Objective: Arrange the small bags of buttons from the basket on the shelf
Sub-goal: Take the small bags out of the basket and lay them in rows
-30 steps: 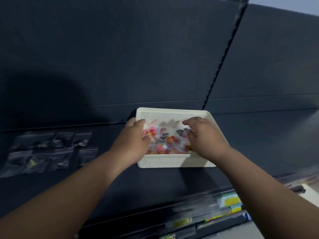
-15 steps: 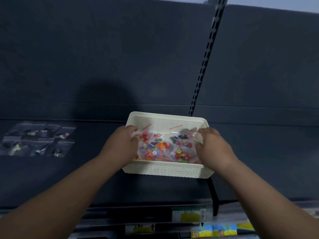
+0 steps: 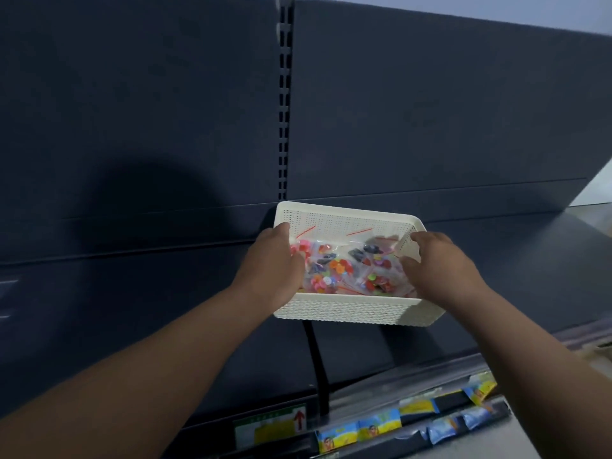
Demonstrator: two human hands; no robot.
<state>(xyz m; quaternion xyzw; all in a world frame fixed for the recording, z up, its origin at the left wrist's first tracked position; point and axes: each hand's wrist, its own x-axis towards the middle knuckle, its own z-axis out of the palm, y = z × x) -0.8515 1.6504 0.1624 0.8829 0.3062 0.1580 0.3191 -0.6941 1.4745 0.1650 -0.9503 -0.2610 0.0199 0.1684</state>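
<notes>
A white perforated plastic basket [image 3: 351, 311] is sitting at the centre of the frame. It is rectangular with rounded corners and a rolled rim, its back wall is dotted with fine rows of holes, and its front wall is showing a woven-looking texture. Inside it, small clear plastic bags of buttons [image 3: 344, 270] are lying in a loose, overlapping heap. Their film is glossy and crinkled, thin red seal lines are crossing the bag tops, and the round buttons are showing pink, orange, red, green and dark grey.

The basket is sitting over the dark blue-grey matte shelf [image 3: 165, 293]; I cannot tell whether its base is touching it. A black slotted metal upright [image 3: 284, 111] is running down the back panel from the top of the frame and ending behind the basket's far left corner. Along the bottom right, blue-and-yellow packets [image 3: 377, 425] are lining a lower ledge beside a label with a red arrow [image 3: 299, 420].

The left hand [image 3: 270, 263] is reaching in from the lower left and gripping the basket's left wall, fingers curled over the rim and thumb tucked inside, covering the leftmost bags. The right hand [image 3: 442, 266] is coming from the lower right and gripping the right wall, fingers hooked over the rim and thumb pointing in toward the bags. Both bare forearms are stretching forward and converging on the basket.
</notes>
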